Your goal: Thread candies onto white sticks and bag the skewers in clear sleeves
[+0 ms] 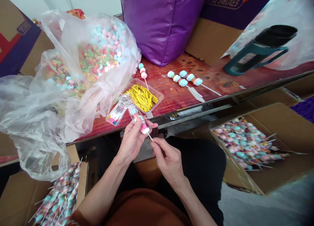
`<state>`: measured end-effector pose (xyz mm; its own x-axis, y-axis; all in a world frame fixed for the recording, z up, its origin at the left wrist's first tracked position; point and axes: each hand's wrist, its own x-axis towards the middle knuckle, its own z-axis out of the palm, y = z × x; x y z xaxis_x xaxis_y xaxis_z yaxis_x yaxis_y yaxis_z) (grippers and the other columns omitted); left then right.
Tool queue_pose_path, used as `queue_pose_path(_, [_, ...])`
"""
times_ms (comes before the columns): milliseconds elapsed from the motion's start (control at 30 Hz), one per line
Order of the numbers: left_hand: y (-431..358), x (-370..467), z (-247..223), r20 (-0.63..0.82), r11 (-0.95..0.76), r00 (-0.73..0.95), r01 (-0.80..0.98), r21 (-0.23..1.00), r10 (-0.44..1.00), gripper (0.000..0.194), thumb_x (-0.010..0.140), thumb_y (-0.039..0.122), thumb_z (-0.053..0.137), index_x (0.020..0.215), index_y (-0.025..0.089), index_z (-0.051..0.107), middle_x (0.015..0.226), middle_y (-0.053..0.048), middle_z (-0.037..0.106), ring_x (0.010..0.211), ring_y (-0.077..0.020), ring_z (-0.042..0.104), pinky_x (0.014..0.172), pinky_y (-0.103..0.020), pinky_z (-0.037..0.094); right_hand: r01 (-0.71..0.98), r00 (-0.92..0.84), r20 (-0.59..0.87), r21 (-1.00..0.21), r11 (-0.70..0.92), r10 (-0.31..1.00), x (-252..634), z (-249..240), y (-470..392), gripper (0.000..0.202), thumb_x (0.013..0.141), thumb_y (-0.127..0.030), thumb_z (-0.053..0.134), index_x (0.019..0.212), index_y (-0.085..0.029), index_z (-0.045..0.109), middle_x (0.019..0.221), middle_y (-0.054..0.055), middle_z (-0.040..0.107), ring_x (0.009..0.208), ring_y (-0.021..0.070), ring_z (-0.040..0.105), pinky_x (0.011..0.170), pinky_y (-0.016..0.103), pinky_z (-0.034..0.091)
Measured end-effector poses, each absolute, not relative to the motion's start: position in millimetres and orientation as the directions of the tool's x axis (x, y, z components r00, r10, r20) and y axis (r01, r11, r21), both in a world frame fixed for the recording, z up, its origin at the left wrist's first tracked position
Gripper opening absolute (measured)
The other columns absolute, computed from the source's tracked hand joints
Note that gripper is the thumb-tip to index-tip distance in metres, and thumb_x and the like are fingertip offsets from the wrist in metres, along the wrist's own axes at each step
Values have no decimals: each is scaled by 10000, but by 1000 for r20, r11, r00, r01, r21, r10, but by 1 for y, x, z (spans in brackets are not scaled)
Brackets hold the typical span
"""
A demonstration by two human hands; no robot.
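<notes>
My left hand [133, 137] is wrapped round a candy skewer [144, 129] in a clear printed wrapper, just off the table's front edge. Thumb and forefinger of my right hand [169, 159] pinch near the lower end of its white stick. Beyond my hands, a clear plastic tray [160, 95] holds gold twist ties [143, 97]. Printed clear wrappers [117, 112] lie at its left side. One bare skewer [143, 72] lies behind the tray, its stick reaching the tray. More skewers [183, 82] of pastel candies lie to the right on the red table [169, 103].
Clear bags [73, 56] of candies cover the table's left side. A purple bag [162, 23] stands at the back, a teal bottle-like container [255, 52] at the right. Cardboard boxes of wrapped skewers sit low at right [277, 121] and left [22, 193].
</notes>
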<state>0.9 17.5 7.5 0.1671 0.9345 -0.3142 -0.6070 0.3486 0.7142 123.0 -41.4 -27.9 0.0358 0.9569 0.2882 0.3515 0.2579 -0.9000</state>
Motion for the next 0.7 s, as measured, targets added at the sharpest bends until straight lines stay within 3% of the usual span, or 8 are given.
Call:
queue_pose_path(133, [9,8,6,-311,371,206,-573,730,928,339,815,417,758,975,151,622,822,-24,686,913,-220,730,808,-292,545,348,77,253,-913,212,965,119,-31,-41,162,970,-196,521,904,-185,668,657,-15,635,536,98,573,566,212,463])
queue_pose_path(300, [0,14,3,-340,380,174,-508,773,924,404,803,480,749,998,149,622,908,-71,719,845,-218,717,652,-258,532,323,172,279,-922,214,945,108,-28,-31,179,962,-239,529,872,-187,675,751,38,698,628,139,637,637,244,492])
queue_pose_path(433, [-2,7,3,-351,393,178,-456,798,919,482,870,566,633,1072,128,635,959,-128,746,854,-234,712,693,-301,545,167,63,84,-983,73,994,113,-19,-39,221,978,-288,512,851,-185,660,636,-9,595,567,108,541,594,229,440])
queue_pose_path(567, [-6,3,0,-328,376,187,-376,847,926,499,934,558,534,1183,139,642,1001,-141,762,898,-224,707,788,-315,532,-120,-84,-180,-975,-189,980,119,-13,-51,269,968,-358,552,778,-175,606,562,-49,496,461,63,362,452,195,293])
queue_pose_path(633, [-12,4,-2,-327,377,205,-293,879,922,512,939,560,520,1184,134,665,1006,-144,764,774,-192,691,729,-300,523,-201,-64,-205,-956,-214,977,118,-12,-52,283,952,-374,583,750,-175,581,568,-52,485,462,58,345,441,188,274])
queue_pose_path(700, [-17,5,-3,-326,375,236,-205,904,915,547,935,581,507,1165,122,696,999,-146,765,624,-148,624,637,-286,496,-195,-8,-150,-969,-149,989,115,-12,-51,299,949,-363,587,718,-175,566,592,-41,489,509,71,409,482,188,334])
